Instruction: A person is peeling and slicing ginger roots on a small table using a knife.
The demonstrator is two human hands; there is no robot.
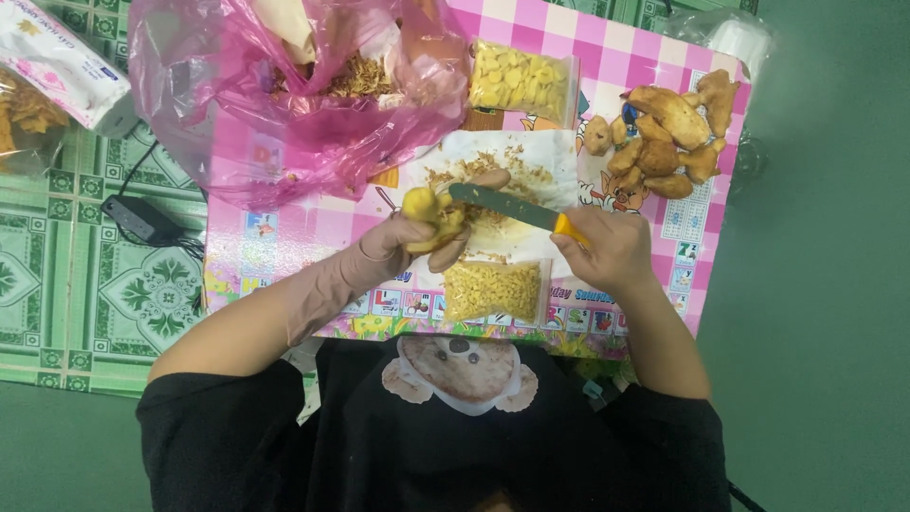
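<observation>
The left hand (417, 242), covered in a beige glove that ran up the forearm, was curled in a closed grip around a knobbly yellow root (428, 213); the root sat above the middle of the desk, with its lumpy top sticking out past the fingers. The right hand (611, 251), bare, was closed tight on the yellow handle of a knife (507, 206), whose flat dark green blade reached leftward until its tip met the root.

Beneath both hands lay a white sheet (540, 156) strewn with thin tan peelings. Just nearer the person, a clear bag (491, 289) held small, dull yellow chopped pieces, and a second clear bag (521, 81) at the far side held paler, rounder slices.

To the right, a pile of rough brown roots (668, 133) (unpeeled, with wrinkled skin) rested on the pink checked desk (616, 57). A crumpled, glossy pink plastic bag (237, 104) of scraps sagged across the far left corner. The floor (66, 275) alongside showed green patterned tiles.
</observation>
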